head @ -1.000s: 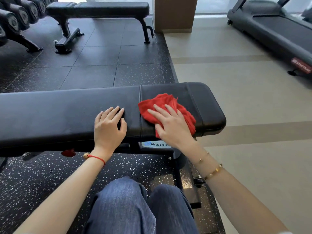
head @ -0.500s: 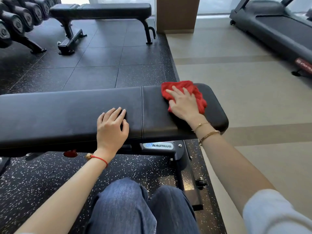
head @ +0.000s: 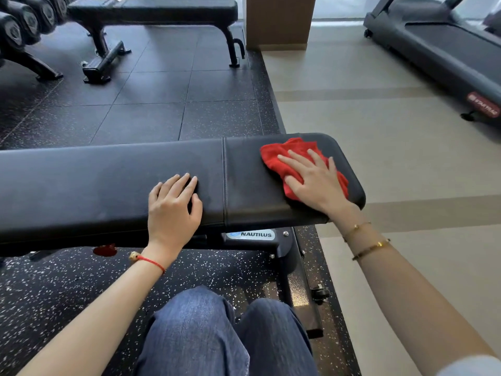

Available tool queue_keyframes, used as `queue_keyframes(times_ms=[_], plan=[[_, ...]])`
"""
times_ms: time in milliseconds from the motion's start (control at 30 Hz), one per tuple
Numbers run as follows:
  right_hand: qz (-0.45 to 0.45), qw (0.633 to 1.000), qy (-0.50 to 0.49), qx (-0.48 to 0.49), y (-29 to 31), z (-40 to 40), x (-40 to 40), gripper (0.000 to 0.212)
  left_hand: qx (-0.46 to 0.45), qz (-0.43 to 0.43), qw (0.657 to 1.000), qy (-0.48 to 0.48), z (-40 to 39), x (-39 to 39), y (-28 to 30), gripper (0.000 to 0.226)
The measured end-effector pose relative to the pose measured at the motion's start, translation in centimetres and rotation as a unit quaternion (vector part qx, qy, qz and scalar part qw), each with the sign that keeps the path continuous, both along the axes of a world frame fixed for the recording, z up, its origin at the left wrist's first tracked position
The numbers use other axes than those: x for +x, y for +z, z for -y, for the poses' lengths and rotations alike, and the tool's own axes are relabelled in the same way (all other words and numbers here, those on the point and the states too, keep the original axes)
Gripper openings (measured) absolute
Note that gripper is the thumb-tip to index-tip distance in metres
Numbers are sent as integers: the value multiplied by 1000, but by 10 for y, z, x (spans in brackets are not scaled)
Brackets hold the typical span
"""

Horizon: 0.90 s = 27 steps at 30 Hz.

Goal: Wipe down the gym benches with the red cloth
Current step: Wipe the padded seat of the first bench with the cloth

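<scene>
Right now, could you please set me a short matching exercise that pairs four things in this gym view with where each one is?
Things:
1. red cloth
2. left hand
3. treadmill
4. second bench

Places:
A. far right, on the pale floor
B. flat on the long pad of the near bench, left of the seam
C. under the right hand, on the bench's short end pad
D. far side of the black rubber floor, beside the dumbbell rack

Pairs: 1-C, 2-B, 3-A, 4-D
</scene>
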State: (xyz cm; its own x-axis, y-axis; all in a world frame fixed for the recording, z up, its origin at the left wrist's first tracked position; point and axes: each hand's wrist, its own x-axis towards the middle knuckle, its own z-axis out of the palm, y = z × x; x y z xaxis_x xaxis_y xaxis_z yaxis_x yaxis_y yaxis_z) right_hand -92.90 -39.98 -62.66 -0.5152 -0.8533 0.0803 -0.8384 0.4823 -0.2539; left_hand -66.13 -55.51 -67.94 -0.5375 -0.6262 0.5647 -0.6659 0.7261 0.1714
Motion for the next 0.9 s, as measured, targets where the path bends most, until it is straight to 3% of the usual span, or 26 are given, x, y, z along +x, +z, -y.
queue_keyframes(times_ms=[233,433,567,700,900], plan=[[20,999,32,10,6,61,36,51,0,-5,1000,1,0,-1,0,40],[-6,990,133,-35,-2,18,63,53,10,-12,1000,0,2,1,-1,40],[-5,996,61,-64,-4,1,24,52,15,-14,1000,-4,2,2,0,41],[9,998,-43,-36,2,35,-11,49,13,-8,1000,0,-2,-1,2,41],[2,1000,14,-3,6,101,16,50,11,-3,1000,10,-4,-1,6,39]])
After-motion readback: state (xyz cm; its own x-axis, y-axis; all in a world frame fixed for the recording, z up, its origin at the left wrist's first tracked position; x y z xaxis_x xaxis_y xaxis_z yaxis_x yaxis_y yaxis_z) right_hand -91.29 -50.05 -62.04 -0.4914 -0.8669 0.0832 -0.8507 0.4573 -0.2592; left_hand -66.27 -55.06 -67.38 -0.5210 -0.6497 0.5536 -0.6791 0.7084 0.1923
